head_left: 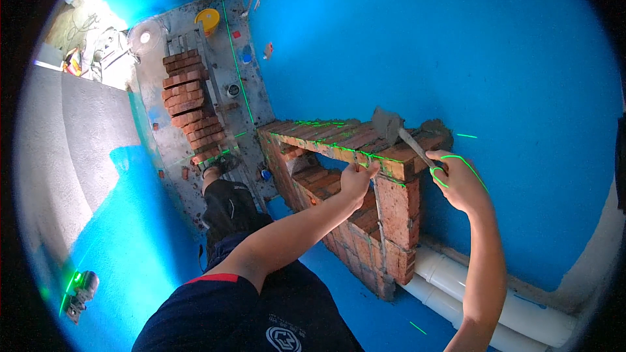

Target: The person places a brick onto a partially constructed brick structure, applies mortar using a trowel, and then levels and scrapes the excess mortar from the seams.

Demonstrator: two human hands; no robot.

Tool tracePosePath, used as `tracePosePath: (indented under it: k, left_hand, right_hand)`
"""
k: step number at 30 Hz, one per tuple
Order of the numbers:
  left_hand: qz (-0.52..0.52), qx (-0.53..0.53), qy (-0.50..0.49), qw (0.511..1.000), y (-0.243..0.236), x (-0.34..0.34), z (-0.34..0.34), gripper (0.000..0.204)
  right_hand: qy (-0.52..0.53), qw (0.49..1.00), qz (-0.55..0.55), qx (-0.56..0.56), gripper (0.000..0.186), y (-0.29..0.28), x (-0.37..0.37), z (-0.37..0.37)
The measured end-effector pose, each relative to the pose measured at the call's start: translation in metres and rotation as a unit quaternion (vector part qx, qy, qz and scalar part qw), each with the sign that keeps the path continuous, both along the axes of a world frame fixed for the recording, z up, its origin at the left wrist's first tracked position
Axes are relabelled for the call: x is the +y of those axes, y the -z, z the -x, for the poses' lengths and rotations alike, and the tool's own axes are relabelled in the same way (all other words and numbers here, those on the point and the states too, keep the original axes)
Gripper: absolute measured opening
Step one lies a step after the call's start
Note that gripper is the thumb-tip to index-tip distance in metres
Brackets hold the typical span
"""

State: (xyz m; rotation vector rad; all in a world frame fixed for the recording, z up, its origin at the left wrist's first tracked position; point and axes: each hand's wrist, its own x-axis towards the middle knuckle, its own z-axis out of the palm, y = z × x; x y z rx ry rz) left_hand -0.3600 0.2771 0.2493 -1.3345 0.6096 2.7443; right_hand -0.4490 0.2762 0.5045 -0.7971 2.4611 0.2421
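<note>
My right hand [456, 176] grips the handle of a trowel [412, 141], whose blade carries grey mortar [387, 124] above the top course of a brick structure [399, 228]. That top course [332, 135] runs along the blue wall, with mortar between bricks and a heap at its right end. My left hand [358, 181] is closed at the front edge of the top course, beside a vertical mortar joint; what its fingertips hold, if anything, I cannot make out. An opening under the top course shows more brickwork inside. Green laser lines cross the bricks and my right hand.
Stacked bricks [184, 101] lie on a dusty board [248, 111] with a yellow bucket [207, 21]. A laser level [83, 293] stands lower left, a fan [145, 37] farther back. White pipes [521, 319] run beside the brick structure. My leg [228, 208] reaches toward the stack.
</note>
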Motion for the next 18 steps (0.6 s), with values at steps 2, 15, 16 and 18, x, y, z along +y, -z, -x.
tracePosePath:
  k: [2,15,16,18]
  left_hand:
    - [0.006,-0.006,0.007,1.000,-0.003,-0.007,-0.002,0.048]
    - [0.003,0.013,0.031,0.999,0.002,-0.003,-0.003,0.041]
    - [0.007,0.018,0.005,1.000,0.009,0.000,-0.001,0.041]
    - [-0.003,-0.003,0.012,1.000,-0.003,-0.011,-0.002,0.044]
  right_hand:
    - [0.008,0.999,-0.043,0.028,0.031,-0.003,-0.020,-0.012]
    - [0.035,0.998,-0.060,-0.001,0.032,-0.002,-0.007,-0.010]
    - [0.032,0.997,-0.065,-0.001,0.031,-0.004,-0.012,-0.012]
    - [0.000,0.999,-0.036,0.007,0.030,-0.005,-0.012,-0.016]
